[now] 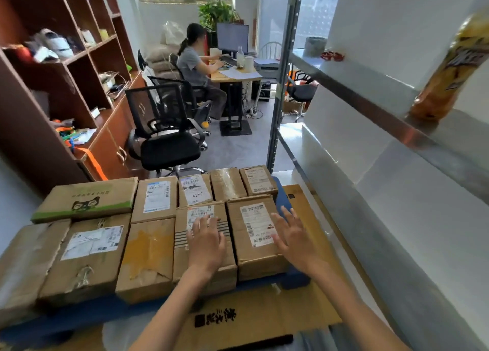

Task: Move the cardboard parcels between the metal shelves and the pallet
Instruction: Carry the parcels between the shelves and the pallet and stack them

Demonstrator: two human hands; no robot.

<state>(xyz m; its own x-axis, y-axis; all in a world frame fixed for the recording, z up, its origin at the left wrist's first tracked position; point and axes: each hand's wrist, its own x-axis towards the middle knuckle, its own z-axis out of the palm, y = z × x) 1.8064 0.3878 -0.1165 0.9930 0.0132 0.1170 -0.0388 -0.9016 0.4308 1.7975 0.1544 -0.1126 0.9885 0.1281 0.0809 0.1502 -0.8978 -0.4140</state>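
Blue pallet: cardboard parcels packed in 2 rows, sides touching, most with labels up. Flattened cardboard sheet on the floor along its near and right edges. Metal shelves at right: yellow packet upright near the front edge.

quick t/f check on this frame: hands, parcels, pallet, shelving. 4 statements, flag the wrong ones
1. The left hand and the right hand are both open and grip nothing. True.
2. The parcels lie on a blue pallet. True.
3. The left hand lifts a parcel clear of the pallet. False: it is spread over the striped parcel, which lies on the pallet among the others.
4. The metal shelf stands on the person's left. False: it is on the right; a wooden bookcase is on the left.
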